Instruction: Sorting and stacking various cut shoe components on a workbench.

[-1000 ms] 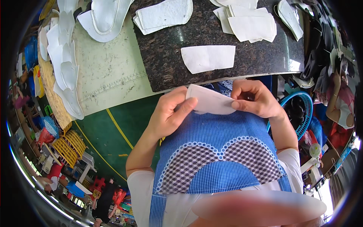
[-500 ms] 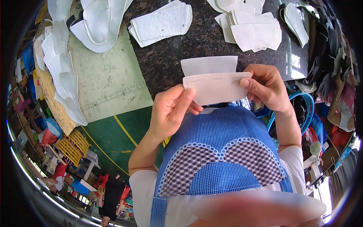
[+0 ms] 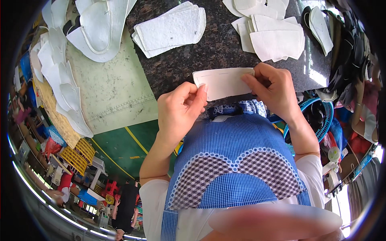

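Observation:
Between my two hands is an off-white flat panel (image 3: pixel 224 85), with a thin line marked along its far edge. My left hand (image 3: pixel 177 111) pinches its left end between thumb and fingers. At the right end, the thumb of my right hand (image 3: pixel 276 89) presses on top, with the fingers bent beneath. The panel is held by the near edge of a dark speckled stone tabletop (image 3: pixel 173 68). Whether another piece lies under it is hidden.
A pile of rough white panels (image 3: pixel 171 30) lies ahead, and smoother cream panels (image 3: pixel 277 44) lie at far right. Curved white pieces (image 3: pixel 98 32) rest on a pale cutting mat (image 3: pixel 112 84) at left. A blue basket (image 3: pixel 321 120) stands beyond my right forearm.
Both hands have moved the panel slightly away from me, toward the tabletop. The second pale panel that lay beyond it no longer shows separately.

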